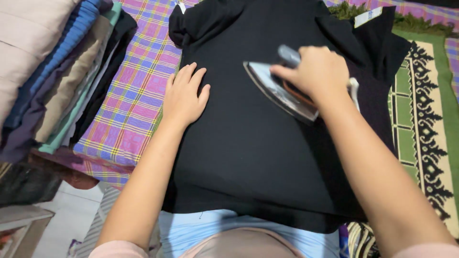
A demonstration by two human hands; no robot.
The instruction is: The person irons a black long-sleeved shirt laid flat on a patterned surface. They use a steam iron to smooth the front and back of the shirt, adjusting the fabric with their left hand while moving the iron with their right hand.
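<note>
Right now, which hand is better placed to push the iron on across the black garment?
Probably the right hand: its grip is already on the iron. The left hand lies flat on the black garment, apart from the iron.

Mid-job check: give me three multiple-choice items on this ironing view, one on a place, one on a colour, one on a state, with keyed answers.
1. Where is the stack of folded clothes?
A. left of the black garment
B. right of it
C. on top of it

2. What colour is the garment being ironed?
A. white
B. black
C. red

3. How is the left hand?
A. gripping the iron
B. raised in the air
C. flat on the garment, fingers spread

Answers:
1 A, the stack fills the upper left corner.
2 B, the cloth under the iron is black.
3 C, the palm presses the fabric while the right hand grips the iron's handle.
</note>
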